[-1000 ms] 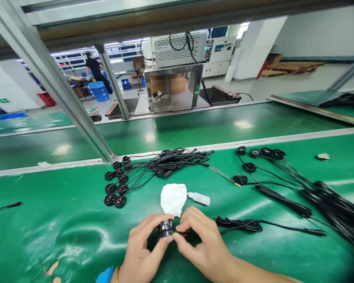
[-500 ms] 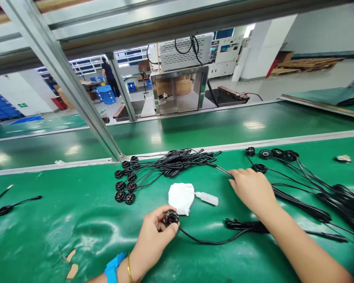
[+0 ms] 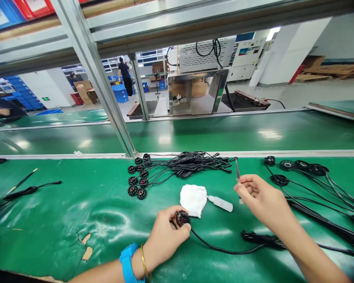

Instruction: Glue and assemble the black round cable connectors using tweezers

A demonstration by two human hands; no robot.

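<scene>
My left hand [image 3: 168,232] is closed around a small round black part [image 3: 183,218], pinched between thumb and fingers with its face turned up. A black cable [image 3: 218,248] runs from it to a bundle on the right. Off to the right, my right hand [image 3: 262,198] pinches slim metal tweezers [image 3: 238,171], tips pointing up and away from me. Between the hands lie a folded white cloth [image 3: 194,199] and a small clear bottle with a narrow nozzle [image 3: 221,204]. Behind them sits a pile of similar round parts [image 3: 141,193] with coiled black cables [image 3: 188,163].
More cabled round parts [image 3: 287,165] lie at right. Black cables [image 3: 23,192] and a thin stick [image 3: 22,181] lie at left, near torn spots [image 3: 87,253] in the green mat. A metal frame post [image 3: 103,86] rises at the back. Another person [image 3: 2,108] is at far left.
My right hand has lifted the tweezers from beside the cable ends and turned them more upright. My left hand still holds the round part. The view has swung left.
</scene>
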